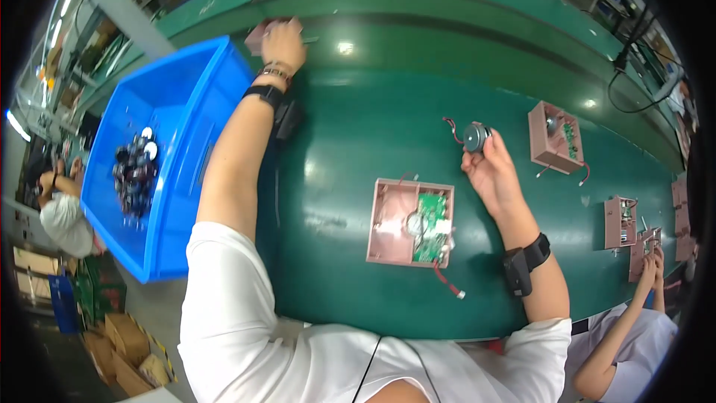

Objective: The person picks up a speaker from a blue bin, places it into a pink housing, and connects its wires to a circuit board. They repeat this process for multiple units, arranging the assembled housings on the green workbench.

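Note:
My left hand [283,46] reaches far out at the back left, its fingers closed over a pink plastic box [256,37] beside the blue bin; the fingertips are partly hidden. In front of me on the right, my right hand [492,172] pinches a small round black speaker [474,137] between thumb and fingers. Thin red and dark wires [452,128] trail from the speaker. Between my arms lies an open pink housing [393,235] with a green circuit board [430,231] in its right part. A red lead [447,280] with a white plug hangs out over its near edge.
A large blue bin [173,201] holding many dark round parts [136,172] stands left of my left arm. Another pink housing [548,153] with a board sits at the right. Further right, a co-worker's hands [653,265] handle more pink housings [620,222] on the green table [328,283].

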`<move>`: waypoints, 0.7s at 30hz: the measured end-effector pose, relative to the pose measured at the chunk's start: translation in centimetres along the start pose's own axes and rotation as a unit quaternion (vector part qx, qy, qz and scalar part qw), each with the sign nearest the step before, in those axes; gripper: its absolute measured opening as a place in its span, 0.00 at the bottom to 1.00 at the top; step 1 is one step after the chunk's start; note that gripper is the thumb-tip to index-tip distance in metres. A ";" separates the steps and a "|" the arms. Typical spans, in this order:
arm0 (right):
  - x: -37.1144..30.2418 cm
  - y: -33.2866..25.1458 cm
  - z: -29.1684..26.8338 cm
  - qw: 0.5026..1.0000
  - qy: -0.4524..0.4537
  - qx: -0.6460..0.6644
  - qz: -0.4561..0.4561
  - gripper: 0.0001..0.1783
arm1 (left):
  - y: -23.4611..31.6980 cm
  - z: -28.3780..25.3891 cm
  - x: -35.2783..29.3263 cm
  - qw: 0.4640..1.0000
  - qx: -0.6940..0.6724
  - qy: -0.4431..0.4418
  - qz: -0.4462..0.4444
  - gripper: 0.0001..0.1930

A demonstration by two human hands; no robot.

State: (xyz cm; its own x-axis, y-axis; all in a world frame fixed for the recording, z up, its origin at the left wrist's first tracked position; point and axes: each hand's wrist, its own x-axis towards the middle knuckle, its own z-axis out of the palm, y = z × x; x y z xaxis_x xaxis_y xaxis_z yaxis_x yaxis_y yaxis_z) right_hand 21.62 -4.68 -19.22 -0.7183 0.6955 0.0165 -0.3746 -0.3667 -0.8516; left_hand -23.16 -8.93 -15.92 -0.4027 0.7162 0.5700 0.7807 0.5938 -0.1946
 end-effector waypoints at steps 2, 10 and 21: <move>0.4 0.1 1.7 0.998 -0.044 0.049 0.013 0.22 | -7.2 3.6 -0.2 0.994 0.075 0.081 -0.018 0.20; -0.3 -0.2 1.1 0.999 -0.031 0.009 0.014 0.21 | 0.5 0.2 1.0 0.998 0.063 -0.002 -0.030 0.20; -0.9 0.0 3.2 0.959 -0.012 -0.205 -0.196 0.26 | 7.8 -12.9 -10.4 0.980 -0.161 0.043 0.112 0.10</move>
State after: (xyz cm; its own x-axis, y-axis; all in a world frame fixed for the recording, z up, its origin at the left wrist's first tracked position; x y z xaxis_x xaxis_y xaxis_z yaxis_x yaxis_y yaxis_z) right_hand 20.38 -7.32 -17.57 -0.5848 0.7144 0.3843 -0.3600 0.1960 -0.9121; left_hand -6.73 -16.45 -13.07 -0.1730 0.7730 0.6103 0.9605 0.2696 -0.0691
